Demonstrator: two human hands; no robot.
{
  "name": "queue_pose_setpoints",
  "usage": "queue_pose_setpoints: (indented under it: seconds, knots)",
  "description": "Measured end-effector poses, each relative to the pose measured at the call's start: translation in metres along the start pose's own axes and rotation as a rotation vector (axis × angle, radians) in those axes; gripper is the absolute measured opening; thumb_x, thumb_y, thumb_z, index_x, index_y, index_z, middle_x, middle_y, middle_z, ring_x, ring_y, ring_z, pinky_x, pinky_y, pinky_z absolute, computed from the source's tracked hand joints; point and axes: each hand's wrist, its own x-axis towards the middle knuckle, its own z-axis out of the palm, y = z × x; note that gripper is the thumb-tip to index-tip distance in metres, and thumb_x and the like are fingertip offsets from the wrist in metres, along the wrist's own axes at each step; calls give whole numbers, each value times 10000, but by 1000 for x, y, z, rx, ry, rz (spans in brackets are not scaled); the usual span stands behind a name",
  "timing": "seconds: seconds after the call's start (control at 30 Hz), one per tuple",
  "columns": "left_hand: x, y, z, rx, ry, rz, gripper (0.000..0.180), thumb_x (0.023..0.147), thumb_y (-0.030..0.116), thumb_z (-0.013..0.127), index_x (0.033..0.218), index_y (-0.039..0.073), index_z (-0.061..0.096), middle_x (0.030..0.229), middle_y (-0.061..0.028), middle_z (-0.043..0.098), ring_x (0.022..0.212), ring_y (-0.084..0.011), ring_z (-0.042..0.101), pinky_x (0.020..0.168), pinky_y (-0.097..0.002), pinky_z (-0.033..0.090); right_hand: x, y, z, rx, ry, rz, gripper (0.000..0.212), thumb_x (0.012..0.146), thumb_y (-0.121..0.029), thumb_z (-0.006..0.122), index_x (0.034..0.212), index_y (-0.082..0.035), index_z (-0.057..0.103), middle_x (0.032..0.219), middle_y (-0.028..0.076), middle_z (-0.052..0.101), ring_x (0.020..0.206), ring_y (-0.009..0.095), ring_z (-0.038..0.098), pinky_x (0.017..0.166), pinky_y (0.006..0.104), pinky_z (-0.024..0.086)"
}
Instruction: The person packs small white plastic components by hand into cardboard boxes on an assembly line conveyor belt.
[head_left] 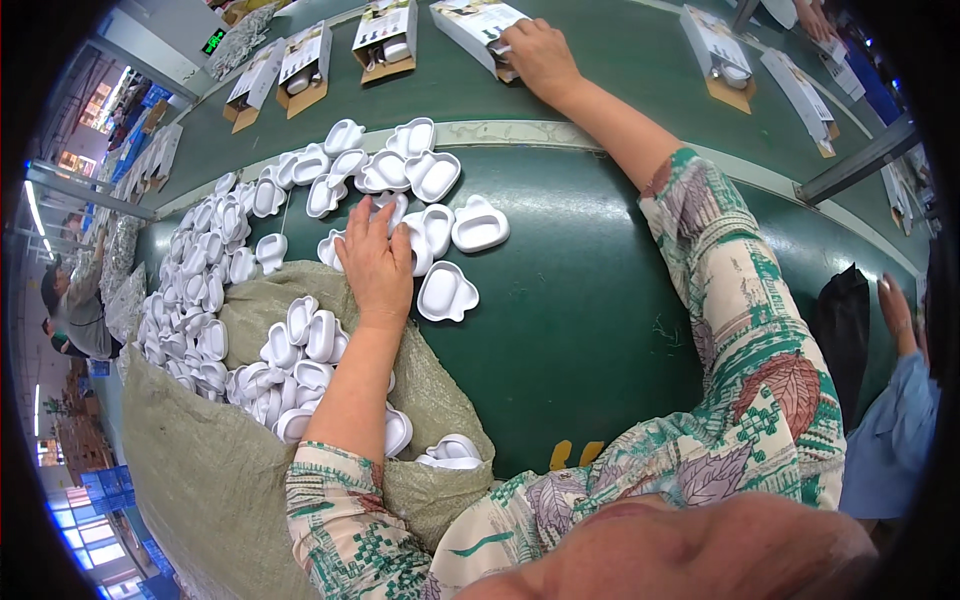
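Left hand (378,275): reaching just past the woven sack (200,460), fingers curving over white plastic dishes (434,177); whether it is gripping one, I cannot tell.
Right hand (542,62): touching the open end of a printed carton (468,18), well beyond the sack; its grip is not showing clearly.
White dishes: lying heaped on the sack and beyond it, on the green surface (590,320).

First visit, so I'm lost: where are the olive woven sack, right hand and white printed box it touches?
Olive woven sack (200,465): head view, outer side.
Right hand (543,60): head view, back of hand.
White printed box (470,20): head view, top panel.
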Motion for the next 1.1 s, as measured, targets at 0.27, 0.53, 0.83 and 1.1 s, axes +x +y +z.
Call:
queue_pose_setpoints:
  seconds: [0.27,0.53,0.83,1.1]
  knots:
    - [3,18,-7,2,5,2,345,875,275,497,1147,76,574,1322,-137,455,1260,-304,379,1044,-539,202,-13,-85,-37,389,-212,-440,112,789,-114,547,889,-74,575,973,67,566,942,235,544,810,346,451]
    - [2,19,-19,10,0,-10,329,865,252,513,1135,73,574,1322,-135,454,1260,-302,380,1048,-528,199,-16,-61,-33,312,-197,-373,112,771,-139,540,869,-89,559,937,47,549,938,229,533,770,360,453]
    - [5,43,9,9,2,-2,326,878,257,490,1128,68,578,1316,-139,458,1256,-301,384,1049,-518,197,-13,17,-31,66,-76,-274,95,784,-109,527,872,-94,560,929,59,567,937,241,535,778,373,434]
    - [22,48,37,-11,11,-2,309,864,228,505,1117,69,586,1307,-140,466,1246,-296,393,1045,-495,211,13,82,5,-177,-134,-143,125,772,-99,559,893,-109,587,904,62,569,950,244,536,727,383,436]
